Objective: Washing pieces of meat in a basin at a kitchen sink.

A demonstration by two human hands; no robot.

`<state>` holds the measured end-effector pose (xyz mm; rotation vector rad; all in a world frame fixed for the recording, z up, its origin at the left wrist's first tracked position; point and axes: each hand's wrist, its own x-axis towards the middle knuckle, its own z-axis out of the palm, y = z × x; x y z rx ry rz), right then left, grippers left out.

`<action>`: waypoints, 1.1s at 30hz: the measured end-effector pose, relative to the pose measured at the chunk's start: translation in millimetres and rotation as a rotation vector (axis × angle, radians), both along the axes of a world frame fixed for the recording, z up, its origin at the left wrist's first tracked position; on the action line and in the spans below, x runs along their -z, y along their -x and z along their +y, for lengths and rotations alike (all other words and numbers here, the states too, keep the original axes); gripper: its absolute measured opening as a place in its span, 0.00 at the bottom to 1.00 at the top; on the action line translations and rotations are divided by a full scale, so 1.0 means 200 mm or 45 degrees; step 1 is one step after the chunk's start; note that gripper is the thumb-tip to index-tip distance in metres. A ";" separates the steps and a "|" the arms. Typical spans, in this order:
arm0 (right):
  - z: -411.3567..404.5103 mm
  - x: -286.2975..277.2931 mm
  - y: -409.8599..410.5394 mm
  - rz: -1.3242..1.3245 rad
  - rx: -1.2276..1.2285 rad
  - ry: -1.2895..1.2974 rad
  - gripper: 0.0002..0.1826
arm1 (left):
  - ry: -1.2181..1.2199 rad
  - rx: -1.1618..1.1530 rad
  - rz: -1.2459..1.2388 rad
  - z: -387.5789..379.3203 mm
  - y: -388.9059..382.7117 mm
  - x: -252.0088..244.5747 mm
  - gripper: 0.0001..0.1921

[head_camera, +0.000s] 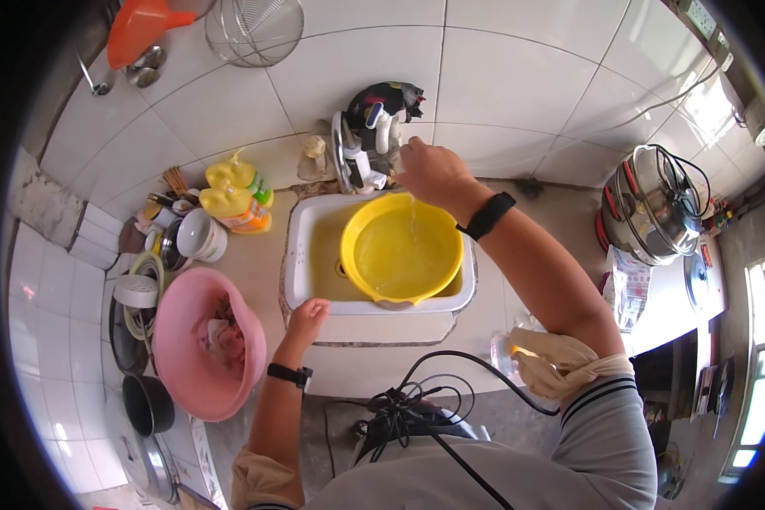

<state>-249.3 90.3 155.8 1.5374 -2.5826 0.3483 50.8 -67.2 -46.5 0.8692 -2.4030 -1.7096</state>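
Note:
My right hand (435,167), its fingers curled, is at the wall beside the taps; what it touches is hidden behind it. Below those fingers a thin stream of water (413,213) falls into a yellow plastic basin (456,268). The basin holds water and sits in the right part of a white sink (295,255). At the sink's front left corner is my left hand (309,317), loosely bent with nothing visible in it. A white plastic tap (382,131) with a blue handle and a curved metal spout (339,150) stand behind the sink.
A pink tub (182,344) with cloth-like items stands left on the counter, near yellow pump bottles (236,210), a white bowl (197,236) and a dark pot (146,405). Right are a metal steamer pot (644,204) and a plastic bag (628,287). Black cables (398,408) hang before my body.

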 end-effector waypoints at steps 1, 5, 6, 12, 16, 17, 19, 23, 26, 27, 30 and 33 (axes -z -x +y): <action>-0.01 0.00 0.00 -0.019 0.021 0.020 0.15 | 0.067 -0.010 -0.051 0.00 0.05 0.02 0.13; 0.07 0.02 0.08 -0.297 -0.196 0.418 0.19 | 0.165 -0.039 -0.060 0.01 0.16 0.16 0.17; 0.12 0.07 0.10 -0.297 -0.195 0.416 0.19 | 0.115 -0.083 -0.144 0.00 0.19 0.21 0.19; 0.41 0.86 0.35 -0.671 0.393 0.140 0.20 | -0.214 -0.270 -0.343 0.01 0.31 0.31 0.27; 0.39 1.20 0.45 -0.565 0.367 0.040 0.20 | -0.433 -0.346 -0.340 0.03 0.43 0.26 0.26; 0.36 1.21 0.45 -0.566 0.355 -0.005 0.19 | -0.490 -0.349 -0.337 0.02 0.44 0.25 0.23; 0.25 1.21 0.45 -0.566 0.328 -0.039 0.19 | -0.504 -0.319 -0.358 -0.02 0.46 0.29 0.19; 0.13 1.23 0.49 -0.613 0.439 -0.254 0.15 | -0.503 -0.363 -0.309 -0.03 0.49 0.36 0.13; 0.06 1.25 0.50 -0.572 0.454 -0.278 0.12 | -0.616 -0.384 -0.397 -0.06 0.49 0.41 0.13; 0.07 1.27 0.51 -0.547 0.492 -0.263 0.10 | -0.619 -0.375 -0.392 -0.04 0.52 0.41 0.13; 0.08 1.30 0.54 -0.557 0.514 -0.289 0.11 | -0.482 -0.385 -0.420 0.03 0.57 0.36 0.14; 0.07 1.27 0.53 -0.610 0.458 -0.268 0.13 | -0.359 -0.363 -0.444 0.03 0.55 0.39 0.15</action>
